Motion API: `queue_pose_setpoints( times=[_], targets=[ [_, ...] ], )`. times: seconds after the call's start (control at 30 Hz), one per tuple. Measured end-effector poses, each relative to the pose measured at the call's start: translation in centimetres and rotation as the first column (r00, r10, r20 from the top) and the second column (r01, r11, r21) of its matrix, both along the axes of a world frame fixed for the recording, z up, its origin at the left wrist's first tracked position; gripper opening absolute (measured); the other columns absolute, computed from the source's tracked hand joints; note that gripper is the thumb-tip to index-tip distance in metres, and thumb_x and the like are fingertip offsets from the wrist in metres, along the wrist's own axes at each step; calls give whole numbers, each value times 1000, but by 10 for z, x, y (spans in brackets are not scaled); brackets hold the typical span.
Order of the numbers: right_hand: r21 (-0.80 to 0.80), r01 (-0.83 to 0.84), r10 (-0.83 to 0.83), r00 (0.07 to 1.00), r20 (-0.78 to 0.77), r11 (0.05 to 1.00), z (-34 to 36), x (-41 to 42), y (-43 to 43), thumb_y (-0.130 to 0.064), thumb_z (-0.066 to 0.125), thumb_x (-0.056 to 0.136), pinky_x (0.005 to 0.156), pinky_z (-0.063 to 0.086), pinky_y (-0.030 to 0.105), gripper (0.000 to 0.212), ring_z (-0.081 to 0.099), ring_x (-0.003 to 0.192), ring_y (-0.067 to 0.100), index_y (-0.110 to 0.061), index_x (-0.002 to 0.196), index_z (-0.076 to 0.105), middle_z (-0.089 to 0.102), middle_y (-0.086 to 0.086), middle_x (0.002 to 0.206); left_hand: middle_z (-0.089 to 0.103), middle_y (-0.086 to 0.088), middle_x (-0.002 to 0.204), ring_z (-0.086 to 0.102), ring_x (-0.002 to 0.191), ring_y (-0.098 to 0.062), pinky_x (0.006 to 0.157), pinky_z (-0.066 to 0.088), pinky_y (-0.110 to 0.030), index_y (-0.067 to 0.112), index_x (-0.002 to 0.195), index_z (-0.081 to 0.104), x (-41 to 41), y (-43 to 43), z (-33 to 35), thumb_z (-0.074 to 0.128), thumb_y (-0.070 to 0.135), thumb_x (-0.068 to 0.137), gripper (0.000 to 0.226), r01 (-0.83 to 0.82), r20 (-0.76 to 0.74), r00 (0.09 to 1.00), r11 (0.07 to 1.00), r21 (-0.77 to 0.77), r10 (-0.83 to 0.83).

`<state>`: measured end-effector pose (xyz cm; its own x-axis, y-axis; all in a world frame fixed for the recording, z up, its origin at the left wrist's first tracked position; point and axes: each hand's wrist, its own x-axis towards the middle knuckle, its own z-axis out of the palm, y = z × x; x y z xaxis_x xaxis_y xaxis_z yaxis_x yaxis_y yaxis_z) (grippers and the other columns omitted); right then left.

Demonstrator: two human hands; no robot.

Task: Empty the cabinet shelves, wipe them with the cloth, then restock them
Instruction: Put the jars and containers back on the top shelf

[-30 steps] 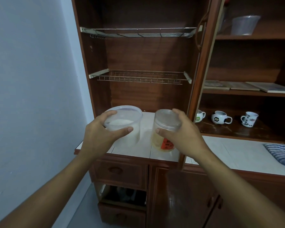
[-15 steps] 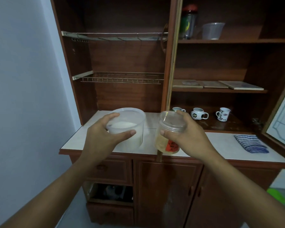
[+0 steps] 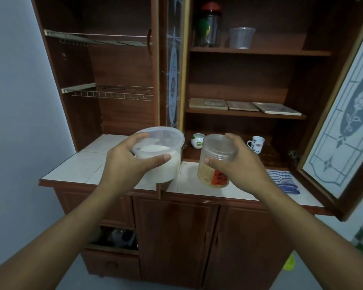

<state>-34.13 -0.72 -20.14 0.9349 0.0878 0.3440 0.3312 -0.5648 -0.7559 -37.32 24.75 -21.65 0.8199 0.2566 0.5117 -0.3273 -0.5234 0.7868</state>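
Glossy dark wood cabinet (image 3: 122,65), clear plastic tub (image 3: 166,147) (jar (image 3: 216,158) too), white tiled counter (image 3: 78,166).

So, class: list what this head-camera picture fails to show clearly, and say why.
Head view only:
1. Orange label on the clear jar: print blurred, partly behind the right hand.
2. What the white stuff in the tub is: too indistinct, and the left hand covers part.
3. Open drawer contents: dark and blurred.
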Motion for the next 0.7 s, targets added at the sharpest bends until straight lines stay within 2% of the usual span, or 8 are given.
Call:
queue_pose_setpoints(
  times=[0.03,0.1,0.17,0.3,0.43,0.5,0.6,0.7],
  targets=[
    [-7,13,-13,1000,-4,1000,1,2,-7,-46,79,75,84,39,25,85,46,114,8,-31,146,33,49,-12,134,58,17,116,55,109,-11,77,50,-20,39,118,60,1,-7,1,79,73,44,84,3,-2,1000,1000,-4,-3],
    [-16,38,-38,999,-3,999,3,5,-19,-48,78,75,87,38,27,89,45,121,13,-32,148,31,45,-5,143,57,15,116,54,109,-12,73,47,-16,35,120,61,5,-19,5,82,68,46,84,12,-3,1000,1000,1,-12],
    [-33,61,-60,998,13,998,6,9,-29,-50,78,74,88,38,28,89,46,125,16,-31,148,31,46,-4,143,59,12,120,55,109,-12,72,47,-15,31,125,61,11,-29,8,76,64,48,86,31,0,1000,1000,4,-31],
    [-20,103,-102,994,29,994,13,13,-42,-51,78,72,95,43,33,92,47,125,16,-28,148,31,48,-4,141,61,10,123,57,109,-12,72,48,-14,29,130,59,26,-43,14,77,63,48,90,101,3,995,995,-7,-101],
    [-5,133,-133,991,33,991,19,20,-55,-49,79,73,90,40,29,91,47,118,12,-28,148,30,49,-5,141,60,14,116,58,102,-7,70,46,-10,29,129,60,41,-57,22,83,55,56,81,122,5,992,992,15,-122],
    [-18,164,-163,986,42,986,22,24,-60,-50,78,73,91,40,30,92,48,125,17,-28,149,30,47,-4,143,59,15,113,58,97,-4,70,46,-9,28,128,60,47,-62,25,83,53,58,78,122,10,992,992,27,-123],
    [-18,200,-199,979,45,980,23,34,-71,-51,78,73,92,40,30,92,47,127,20,-30,149,30,46,-2,145,59,13,115,57,104,-8,75,48,-13,26,130,59,61,-71,30,77,60,53,86,133,15,991,990,50,-134],
    [-2,205,-205,978,37,979,24,48,-84,-50,78,73,88,39,30,92,47,119,14,-30,149,30,46,-4,144,61,9,120,58,109,-13,82,52,-22,25,131,59,78,-81,32,79,59,54,86,130,18,991,990,45,-131]
  ],
)
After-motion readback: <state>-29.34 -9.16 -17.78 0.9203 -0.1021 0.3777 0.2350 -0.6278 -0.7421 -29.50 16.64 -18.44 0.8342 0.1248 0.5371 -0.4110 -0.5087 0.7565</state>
